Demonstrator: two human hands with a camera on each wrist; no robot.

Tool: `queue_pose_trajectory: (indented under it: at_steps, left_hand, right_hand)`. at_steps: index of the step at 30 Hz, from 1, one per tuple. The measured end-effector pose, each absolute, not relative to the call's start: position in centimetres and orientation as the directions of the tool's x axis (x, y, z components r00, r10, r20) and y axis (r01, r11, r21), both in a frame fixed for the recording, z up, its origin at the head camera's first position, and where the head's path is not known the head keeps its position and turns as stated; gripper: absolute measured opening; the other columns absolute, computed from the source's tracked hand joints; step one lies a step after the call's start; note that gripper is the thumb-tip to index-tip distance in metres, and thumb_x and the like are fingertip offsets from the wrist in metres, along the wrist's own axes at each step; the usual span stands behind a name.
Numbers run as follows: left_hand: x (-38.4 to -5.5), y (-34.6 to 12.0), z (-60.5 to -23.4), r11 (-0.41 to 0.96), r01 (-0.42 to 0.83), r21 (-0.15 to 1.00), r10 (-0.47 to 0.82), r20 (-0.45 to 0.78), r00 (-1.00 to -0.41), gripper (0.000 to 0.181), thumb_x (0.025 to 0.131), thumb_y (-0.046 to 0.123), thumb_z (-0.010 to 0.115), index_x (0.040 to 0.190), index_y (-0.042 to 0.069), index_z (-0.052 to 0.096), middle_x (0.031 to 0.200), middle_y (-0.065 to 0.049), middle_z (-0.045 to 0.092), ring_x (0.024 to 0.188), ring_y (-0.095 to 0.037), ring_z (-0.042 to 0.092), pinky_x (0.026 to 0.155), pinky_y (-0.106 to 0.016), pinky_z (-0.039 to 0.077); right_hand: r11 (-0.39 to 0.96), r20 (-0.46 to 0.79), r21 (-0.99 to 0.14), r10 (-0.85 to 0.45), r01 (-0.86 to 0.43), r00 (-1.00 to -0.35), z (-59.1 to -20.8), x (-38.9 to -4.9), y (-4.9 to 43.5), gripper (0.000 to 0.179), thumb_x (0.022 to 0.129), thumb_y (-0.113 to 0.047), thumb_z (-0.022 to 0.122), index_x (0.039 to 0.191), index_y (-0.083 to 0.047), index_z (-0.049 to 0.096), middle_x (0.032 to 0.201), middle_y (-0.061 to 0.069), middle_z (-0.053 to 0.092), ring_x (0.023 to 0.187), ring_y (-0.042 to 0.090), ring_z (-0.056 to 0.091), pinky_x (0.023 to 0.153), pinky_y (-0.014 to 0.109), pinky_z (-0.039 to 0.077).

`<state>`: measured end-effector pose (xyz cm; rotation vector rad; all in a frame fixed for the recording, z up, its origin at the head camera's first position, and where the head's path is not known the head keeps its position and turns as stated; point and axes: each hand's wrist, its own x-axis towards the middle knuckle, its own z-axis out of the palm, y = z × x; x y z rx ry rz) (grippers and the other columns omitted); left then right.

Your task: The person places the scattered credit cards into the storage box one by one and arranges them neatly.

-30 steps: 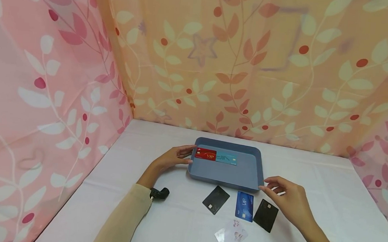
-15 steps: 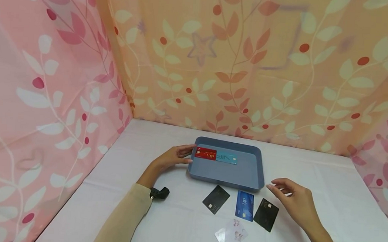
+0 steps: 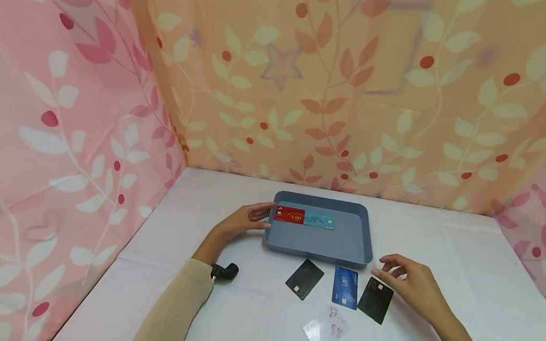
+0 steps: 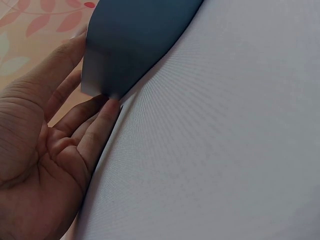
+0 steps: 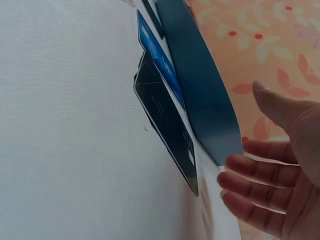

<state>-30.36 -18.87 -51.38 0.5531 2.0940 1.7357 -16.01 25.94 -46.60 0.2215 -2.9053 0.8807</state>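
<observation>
At the left wall of a blue-grey tray (image 3: pixel 343 242), my left hand (image 3: pixel 242 219) touches the outside with its thumb and fingertips. Inside the tray lie a red VIP card (image 3: pixel 290 214) and a light blue card (image 3: pixel 319 220), end to end. My right hand (image 3: pixel 409 279) is just beside the tray's near right corner and the far end of a black card (image 3: pixel 375 300), holding nothing. In the right wrist view its fingers (image 5: pixel 257 172) are spread and relaxed. A blue VIP card (image 3: pixel 345 288) lies left of that black card.
Another black card (image 3: pixel 305 279) lies in front of the tray, and a pale card with pink print (image 3: pixel 326 330) lies nearest the person. A black wrist device (image 3: pixel 224 272) sits on the left wrist. Patterned curtains (image 3: pixel 328 116) stand behind and at both sides of the white table.
My right hand has drawn back from the tray's near right corner and come slightly lower, close to the black card. My left hand stays at the tray; the cards lie as before.
</observation>
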Motion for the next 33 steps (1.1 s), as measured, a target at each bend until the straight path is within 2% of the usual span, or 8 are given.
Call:
queue_pose_trajectory:
  at_steps: [6,14,19,23,28,33]
  left_hand:
    - [-30.4,-18.8,-51.4,0.175,0.056,0.983,0.512,-0.043,-0.858,0.072,0.09,0.017,0.079,0.154,0.018,0.046,0.157,0.0,0.046,0.145,-0.019,0.041,0.114,-0.036,0.04]
    - [-30.3,-18.9,-51.3,0.176,0.051,0.983,0.501,-0.045,-0.864,0.071,0.09,0.018,0.079,0.153,0.021,0.048,0.157,-0.001,0.045,0.145,-0.019,0.041,0.114,-0.037,0.04]
    - [-30.3,-18.9,-51.3,0.177,0.051,0.983,0.505,-0.046,-0.862,0.071,0.089,0.018,0.08,0.153,0.021,0.048,0.158,-0.001,0.044,0.146,-0.02,0.04,0.114,-0.038,0.04]
    - [-30.4,-18.9,-51.3,0.174,0.05,0.983,0.506,-0.046,-0.861,0.07,0.09,0.017,0.079,0.152,0.022,0.048,0.157,0.0,0.045,0.145,-0.019,0.041,0.113,-0.036,0.041]
    - [-30.4,-18.9,-51.3,0.165,0.049,0.985,0.514,-0.043,-0.857,0.071,0.09,0.016,0.079,0.153,0.02,0.047,0.157,0.0,0.045,0.146,-0.019,0.04,0.113,-0.036,0.04]
    - [-30.5,-19.0,-51.4,0.166,0.046,0.985,0.513,-0.046,-0.857,0.073,0.089,0.017,0.08,0.154,0.016,0.046,0.157,-0.002,0.044,0.146,-0.02,0.039,0.114,-0.037,0.039]
  right_hand:
    - [0.843,0.02,-0.521,-0.141,-0.131,-0.99,-46.7,-16.0,25.7,0.065,0.077,-0.055,0.084,0.119,-0.006,0.07,0.096,0.002,0.071,0.081,0.015,0.065,0.063,0.027,0.053]
    - [0.872,0.01,-0.443,-0.226,-0.207,-0.974,-46.4,-15.3,25.6,0.075,0.069,-0.056,0.089,0.12,-0.005,0.067,0.096,0.001,0.066,0.082,0.017,0.058,0.062,0.032,0.046]
    - [0.901,-0.056,-0.377,-0.253,-0.214,-0.966,-46.3,-14.9,25.3,0.084,0.062,-0.057,0.091,0.122,-0.004,0.065,0.103,0.004,0.064,0.09,0.021,0.059,0.071,0.043,0.054]
    - [0.925,-0.111,-0.324,-0.247,-0.2,-0.963,-46.3,-14.7,24.9,0.085,0.056,-0.055,0.095,0.118,-0.005,0.065,0.108,0.008,0.062,0.096,0.025,0.059,0.078,0.053,0.056]
    - [0.933,-0.149,-0.318,-0.223,-0.167,-0.963,-46.2,-14.7,24.7,0.08,0.054,-0.047,0.098,0.114,-0.006,0.064,0.106,0.007,0.061,0.094,0.024,0.056,0.077,0.051,0.056]
    - [0.925,-0.118,-0.328,-0.24,-0.19,-0.964,-46.5,-14.6,24.9,0.076,0.053,-0.042,0.099,0.11,-0.007,0.064,0.1,0.005,0.06,0.09,0.023,0.055,0.073,0.046,0.054]
